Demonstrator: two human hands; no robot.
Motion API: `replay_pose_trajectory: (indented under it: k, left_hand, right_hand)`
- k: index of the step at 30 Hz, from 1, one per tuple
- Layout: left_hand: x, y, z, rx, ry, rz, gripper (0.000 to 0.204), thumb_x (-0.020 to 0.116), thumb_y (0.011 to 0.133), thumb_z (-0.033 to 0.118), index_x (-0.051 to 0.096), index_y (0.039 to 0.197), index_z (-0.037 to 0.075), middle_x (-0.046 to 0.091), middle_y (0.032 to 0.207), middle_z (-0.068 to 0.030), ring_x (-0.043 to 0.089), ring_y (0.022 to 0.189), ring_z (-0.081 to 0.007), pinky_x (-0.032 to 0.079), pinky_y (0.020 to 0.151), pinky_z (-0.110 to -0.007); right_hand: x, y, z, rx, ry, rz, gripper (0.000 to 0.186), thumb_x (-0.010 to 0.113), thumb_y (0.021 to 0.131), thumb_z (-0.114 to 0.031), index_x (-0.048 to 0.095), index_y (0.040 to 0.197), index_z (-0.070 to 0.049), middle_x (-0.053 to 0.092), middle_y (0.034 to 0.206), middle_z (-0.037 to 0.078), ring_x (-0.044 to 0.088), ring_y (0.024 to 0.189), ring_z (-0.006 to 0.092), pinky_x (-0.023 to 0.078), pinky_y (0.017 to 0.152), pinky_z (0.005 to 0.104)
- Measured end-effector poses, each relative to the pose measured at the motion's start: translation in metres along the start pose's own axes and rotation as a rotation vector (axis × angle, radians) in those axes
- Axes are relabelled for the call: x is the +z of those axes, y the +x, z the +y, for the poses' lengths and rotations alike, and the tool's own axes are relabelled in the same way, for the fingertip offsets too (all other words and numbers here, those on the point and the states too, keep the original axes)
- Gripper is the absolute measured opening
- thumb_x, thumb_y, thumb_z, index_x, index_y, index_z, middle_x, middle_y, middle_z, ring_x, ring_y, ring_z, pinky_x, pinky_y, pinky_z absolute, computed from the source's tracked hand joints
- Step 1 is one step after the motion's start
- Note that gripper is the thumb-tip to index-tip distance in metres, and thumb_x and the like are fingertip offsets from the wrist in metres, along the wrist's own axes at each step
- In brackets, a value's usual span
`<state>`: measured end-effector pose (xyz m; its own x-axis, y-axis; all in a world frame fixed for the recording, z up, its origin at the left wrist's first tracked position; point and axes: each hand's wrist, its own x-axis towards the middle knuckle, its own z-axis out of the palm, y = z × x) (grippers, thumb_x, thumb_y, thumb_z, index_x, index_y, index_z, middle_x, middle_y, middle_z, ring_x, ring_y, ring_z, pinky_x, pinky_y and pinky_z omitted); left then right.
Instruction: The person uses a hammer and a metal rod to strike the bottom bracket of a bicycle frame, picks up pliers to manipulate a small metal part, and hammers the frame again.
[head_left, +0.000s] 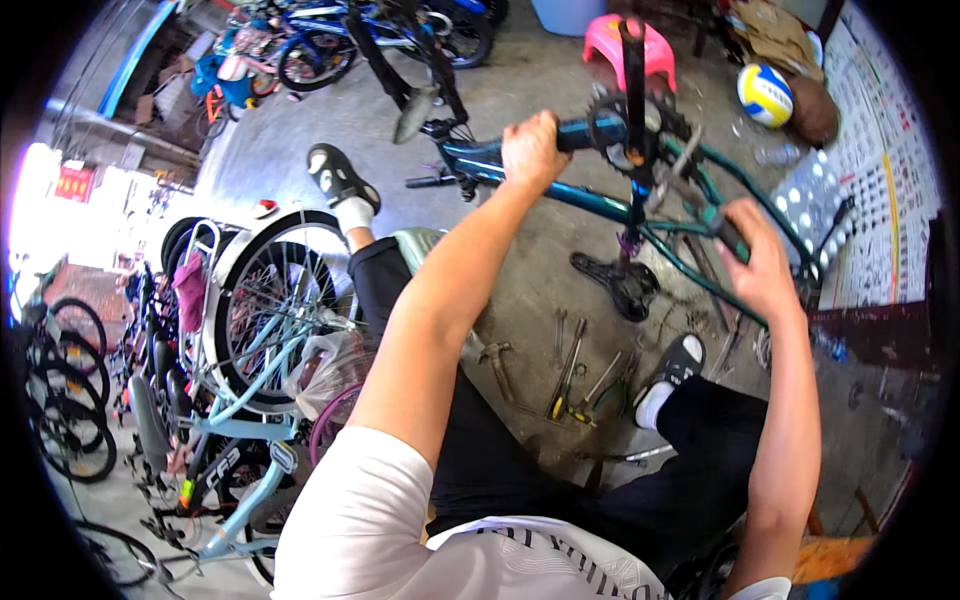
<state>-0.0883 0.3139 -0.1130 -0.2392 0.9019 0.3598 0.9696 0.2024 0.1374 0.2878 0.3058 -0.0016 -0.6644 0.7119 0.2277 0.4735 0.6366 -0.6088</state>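
Note:
A teal-blue bicycle frame (590, 200) is upside down in front of me, its black saddle (622, 285) on the floor. My left hand (533, 153) is wrapped round its thick tube, left of the chainring (608, 125). A black crank arm (634, 70) sticks up by the chainring. My right hand (762, 262) is closed on the dark grip of a hammer (684, 156), whose metal head is beside the chainring and crank. Motion blurs this hand a little, and the frame's rear tubes run beside it.
On the floor between my feet lie another hammer (495, 366), screwdrivers (568, 365) and pliers (612, 392). A light-blue bicycle (262, 375) and several others crowd the left. Farther back are a pink stool (655, 52) and a volleyball (765, 95). A printed board (885, 170) stands at right.

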Motion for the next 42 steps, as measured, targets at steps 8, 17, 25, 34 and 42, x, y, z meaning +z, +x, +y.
replay_pose_trajectory:
  k: [8,17,25,34,42]
  left_hand:
    - [-0.124,0.001,-0.094,0.199,0.203,-0.079,0.056,0.078,0.084,0.036,0.058,0.127,0.007,0.066,0.115,-0.0146,0.065,0.113,-0.0337,0.049,0.1,-0.047]
    - [-0.182,0.112,-0.304,-0.913,-0.011,0.191,0.071,0.069,0.083,0.039,0.051,0.137,-0.003,0.052,0.144,-0.0279,0.055,0.132,-0.0439,0.045,0.11,-0.05]
    - [-0.15,0.19,-0.327,-0.791,-0.719,0.327,0.066,0.084,0.081,0.025,0.058,0.132,-0.007,0.068,0.127,-0.0207,0.065,0.119,-0.0292,0.048,0.104,-0.038]
    - [-0.177,0.137,-0.37,-0.6,-0.681,0.186,0.034,0.082,0.083,0.031,0.073,0.108,0.008,0.069,0.092,-0.0026,0.06,0.081,-0.0155,0.048,0.073,-0.032]
    - [-0.171,0.056,-0.387,-0.58,-1.34,0.379,0.022,0.08,0.085,0.019,0.069,0.094,0.003,0.063,0.079,-0.0046,0.063,0.07,-0.0171,0.057,0.067,-0.033]
  right_hand:
    - [0.01,-0.019,-0.005,-0.136,0.01,-0.023,0.056,0.07,0.062,0.004,0.06,0.115,-0.008,0.054,0.12,0.02,0.059,0.109,0.0472,0.05,0.088,0.0479]
    - [0.016,-0.033,-0.028,-0.089,-0.004,-0.058,0.048,0.064,0.06,0.005,0.06,0.107,-0.003,0.056,0.116,0.021,0.063,0.095,0.0463,0.053,0.078,0.0467]
    - [0.025,-0.032,-0.03,-0.08,-0.071,-0.04,0.039,0.067,0.066,-0.003,0.064,0.105,-0.002,0.057,0.114,0.022,0.064,0.091,0.0448,0.053,0.074,0.0465]
    - [0.025,-0.033,-0.039,-0.067,-0.147,-0.122,0.046,0.076,0.065,-0.003,0.066,0.109,-0.009,0.057,0.115,0.019,0.065,0.087,0.0425,0.052,0.067,0.0472]
    - [0.017,-0.034,-0.034,-0.086,-0.256,-0.236,0.053,0.079,0.066,-0.003,0.065,0.115,-0.015,0.055,0.114,0.016,0.066,0.086,0.0416,0.053,0.064,0.0494]
